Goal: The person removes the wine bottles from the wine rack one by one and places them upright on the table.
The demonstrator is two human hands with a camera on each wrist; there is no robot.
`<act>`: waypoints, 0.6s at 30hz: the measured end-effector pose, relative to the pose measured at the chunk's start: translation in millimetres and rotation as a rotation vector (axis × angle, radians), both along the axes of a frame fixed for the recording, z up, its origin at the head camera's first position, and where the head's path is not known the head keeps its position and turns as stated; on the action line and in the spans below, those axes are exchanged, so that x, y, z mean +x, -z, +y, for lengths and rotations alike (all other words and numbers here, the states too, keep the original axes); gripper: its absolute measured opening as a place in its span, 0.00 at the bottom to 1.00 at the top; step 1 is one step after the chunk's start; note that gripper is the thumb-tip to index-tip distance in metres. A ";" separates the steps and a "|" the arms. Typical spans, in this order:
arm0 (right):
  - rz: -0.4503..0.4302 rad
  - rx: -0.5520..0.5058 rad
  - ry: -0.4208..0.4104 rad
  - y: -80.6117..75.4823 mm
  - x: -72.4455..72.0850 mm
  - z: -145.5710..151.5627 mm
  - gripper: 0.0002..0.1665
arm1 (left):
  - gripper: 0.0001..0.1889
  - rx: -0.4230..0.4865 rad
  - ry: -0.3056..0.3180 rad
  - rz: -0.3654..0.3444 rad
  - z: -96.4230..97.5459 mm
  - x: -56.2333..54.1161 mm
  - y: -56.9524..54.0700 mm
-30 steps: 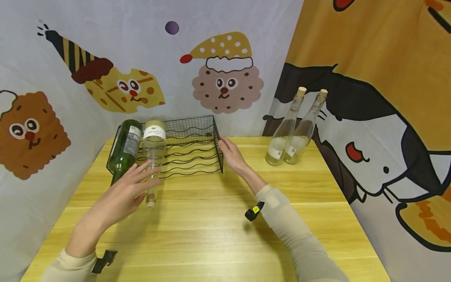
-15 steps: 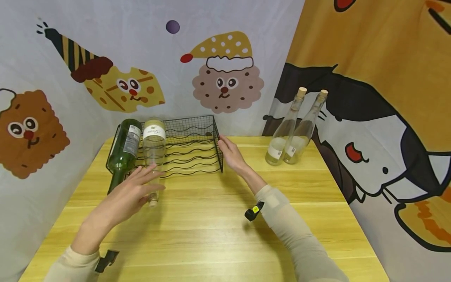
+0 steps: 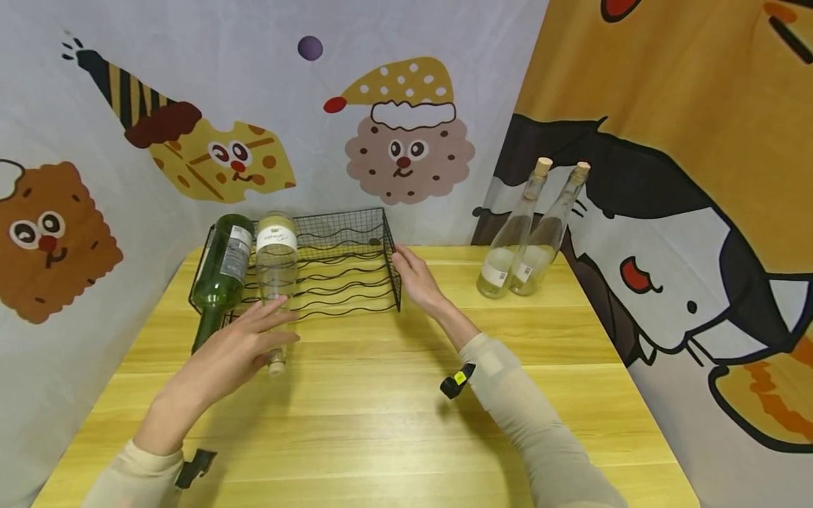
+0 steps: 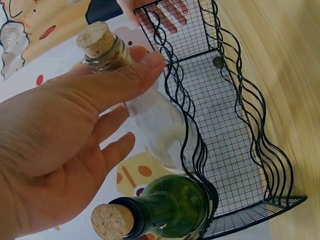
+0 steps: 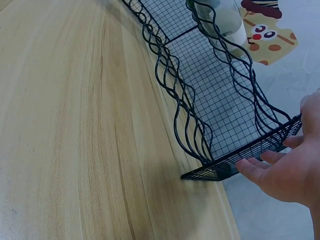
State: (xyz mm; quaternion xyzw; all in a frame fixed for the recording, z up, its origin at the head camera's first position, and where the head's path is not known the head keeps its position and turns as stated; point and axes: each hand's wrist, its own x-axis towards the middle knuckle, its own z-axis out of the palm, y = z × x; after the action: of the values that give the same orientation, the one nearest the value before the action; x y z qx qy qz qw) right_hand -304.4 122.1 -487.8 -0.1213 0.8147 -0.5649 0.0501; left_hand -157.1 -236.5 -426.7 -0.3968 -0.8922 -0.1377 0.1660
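Observation:
A black wire wine rack (image 3: 392, 271) with wavy rails stands at the back left of the table. A clear glass bottle (image 3: 276, 268) with a cork and white label lies on its rails, neck toward me. My left hand (image 3: 219, 363) holds its neck, thumb on one side and fingers on the other, just below the cork (image 4: 95, 40). To its left lies a corked green wine bottle (image 3: 222, 275), its neck partly behind my left hand in the head view. My right hand (image 3: 417, 283) rests with extended fingers against the rack's right mesh side.
Two clear corked bottles stand upright at the back right, the nearer one (image 3: 508, 243) overlapping the other (image 3: 547, 243). A wooden table (image 3: 394, 423) lies under everything, with a printed cloth (image 3: 254, 42) behind it.
My left hand has shifted slightly right and closer round the clear bottle's neck, and the cork end has moved a little right. My right hand has stayed at the rack's side.

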 end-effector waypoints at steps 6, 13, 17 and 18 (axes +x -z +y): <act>-0.002 -0.001 0.004 -0.4 0.2 -0.2 0.42 | 0.38 -0.015 -0.017 -0.048 -2.7 0.5 -1.9; -0.004 0.002 0.008 -0.7 0.4 -1.0 0.41 | 0.42 0.018 -0.007 -0.066 -4.6 0.3 -2.9; 0.000 0.010 0.011 -0.6 0.5 -1.1 0.42 | 0.42 0.039 0.004 -0.053 -4.9 -0.3 -5.0; 0.001 0.013 0.011 -0.5 0.4 -1.0 0.42 | 0.42 0.046 0.007 -0.046 -5.0 -0.6 -5.2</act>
State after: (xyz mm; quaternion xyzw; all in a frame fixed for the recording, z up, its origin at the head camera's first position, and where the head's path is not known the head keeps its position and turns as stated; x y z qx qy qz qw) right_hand -304.0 121.1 -487.4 -0.1170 0.8189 -0.5598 0.0475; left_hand -157.7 -241.6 -421.5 -0.3926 -0.8911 -0.1678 0.1539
